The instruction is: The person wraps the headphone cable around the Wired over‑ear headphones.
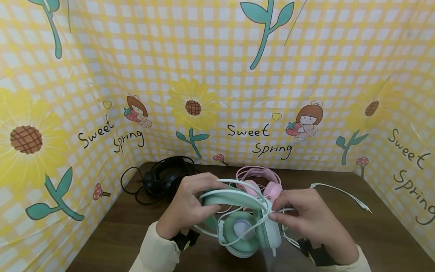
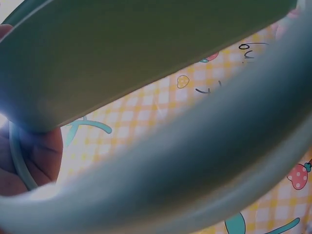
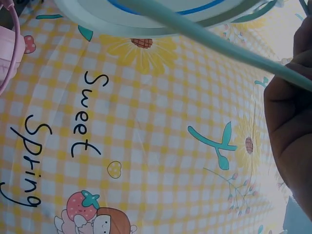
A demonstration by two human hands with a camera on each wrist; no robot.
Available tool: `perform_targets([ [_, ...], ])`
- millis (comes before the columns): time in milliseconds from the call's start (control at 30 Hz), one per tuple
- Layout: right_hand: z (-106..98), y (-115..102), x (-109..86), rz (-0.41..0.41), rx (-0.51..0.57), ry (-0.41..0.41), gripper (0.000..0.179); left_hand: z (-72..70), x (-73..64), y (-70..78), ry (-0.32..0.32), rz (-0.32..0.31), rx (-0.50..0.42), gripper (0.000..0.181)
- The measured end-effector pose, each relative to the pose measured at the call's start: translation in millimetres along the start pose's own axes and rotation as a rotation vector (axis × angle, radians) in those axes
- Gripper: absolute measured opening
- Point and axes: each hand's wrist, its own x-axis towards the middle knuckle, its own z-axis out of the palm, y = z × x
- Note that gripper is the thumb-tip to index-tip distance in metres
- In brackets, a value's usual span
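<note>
Mint-green and white headphones (image 1: 234,198) are held up over the near part of the table, ear cups hanging down. My left hand (image 1: 188,204) grips the headband on its left side, thumb below and fingers over the top. In the left wrist view the padded headband (image 2: 122,63) fills much of the picture. At the right ear cup (image 1: 272,230), my right hand (image 1: 310,211) pinches the pale cable (image 3: 209,41) between thumb and fingers. Loops of this cable cross the headband and hang around the ear cups. The right wrist view shows an ear cup rim (image 3: 83,19) close by.
Black headphones (image 1: 163,179) with a looped cable lie at the back left of the brown table (image 1: 108,230). Pink headphones (image 1: 259,173) lie behind the green pair. A cable end with a plug (image 1: 368,209) lies at the right. Yellow checked cloth (image 1: 221,68) walls the back and sides.
</note>
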Motion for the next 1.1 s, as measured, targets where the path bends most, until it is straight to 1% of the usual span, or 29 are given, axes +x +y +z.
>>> perform_targets([
  [67,0.0,-0.1,0.0,0.007,0.009,0.009,0.012,-0.1,0.4,0.9,-0.005,0.009,-0.003,0.031],
  [200,-0.1,-1.3,0.3,0.032,0.024,0.020,0.029,-0.4,0.2,2.5,-0.004,0.040,-0.012,0.031],
  [267,-0.2,-1.6,0.4,0.039,0.033,0.016,0.034,-1.1,0.6,3.7,-0.004,0.057,-0.025,0.031],
  [333,-0.3,-1.3,0.3,0.034,0.042,0.010,0.032,-1.9,1.7,5.1,-0.006,0.075,-0.050,0.031],
  [533,-0.5,2.7,0.0,-0.013,0.048,0.003,0.010,-5.4,6.1,8.6,-0.023,0.118,-0.183,0.029],
  [633,-1.0,4.2,-0.1,-0.020,0.074,-0.014,0.011,-7.3,7.1,9.3,-0.029,0.120,-0.253,0.032],
  [833,-2.4,6.4,-0.1,-0.016,0.169,-0.087,0.012,-8.8,5.7,8.0,-0.031,0.114,-0.319,0.034],
  [967,-2.9,7.1,-0.8,0.011,0.171,-0.137,0.015,-9.4,5.2,6.9,-0.029,0.126,-0.350,0.030],
  [1100,-3.4,9.4,-3.1,0.014,0.138,-0.135,0.018,-8.5,5.8,6.7,-0.035,0.133,-0.371,0.028],
])
